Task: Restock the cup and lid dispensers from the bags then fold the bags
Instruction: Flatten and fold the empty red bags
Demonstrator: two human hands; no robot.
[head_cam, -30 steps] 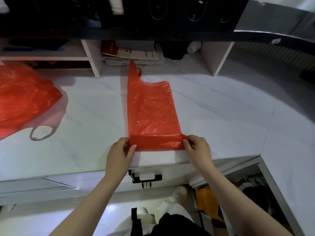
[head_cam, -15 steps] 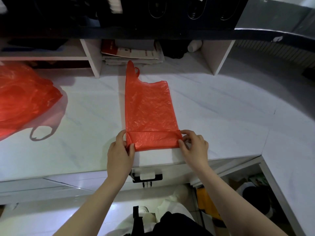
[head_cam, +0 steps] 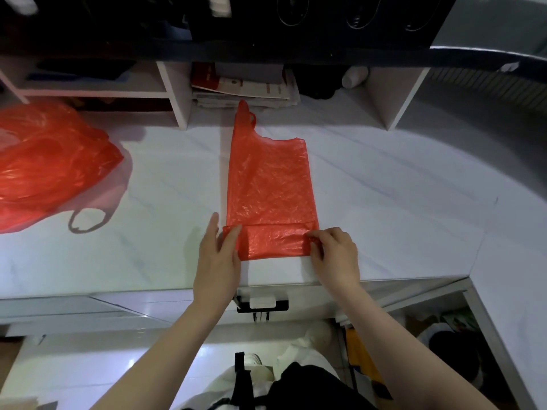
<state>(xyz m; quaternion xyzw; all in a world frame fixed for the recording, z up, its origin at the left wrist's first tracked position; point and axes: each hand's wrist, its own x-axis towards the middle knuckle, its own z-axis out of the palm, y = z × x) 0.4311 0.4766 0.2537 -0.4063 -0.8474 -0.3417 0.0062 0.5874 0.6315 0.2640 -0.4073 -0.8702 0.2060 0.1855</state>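
Pinching the right end of a folded band [head_cam: 275,241] of plastic, your right hand [head_cam: 334,255] had its fingers curled onto that end, thumb side tucked against the edge. Your left hand [head_cam: 217,255] was at the opposite end of the same band, its fingers fairly straight and spread rather than clamped, the thumb lying flat on the left corner and pressing it to the white counter [head_cam: 384,202]. The band was the near end of a red bag [head_cam: 269,184], turned over onto itself, so the crease ran crosswise from one hand to the other. From that grip the rest of the bag lay flattened and stretched directly away from you, its long axis pointing straight ahead, ending in the handle loops [head_cam: 244,113] at the far end, just short of a stack of papers [head_cam: 245,90] under a shelf. Both hands were equally near the work, each at its own end, so the next turn looked like a matter of carrying the band forward along the bag's length, away from your body, with both ends kept level. Well off to the left of your left hand sat a second red bag [head_cam: 50,164], crumpled and not yet folded.
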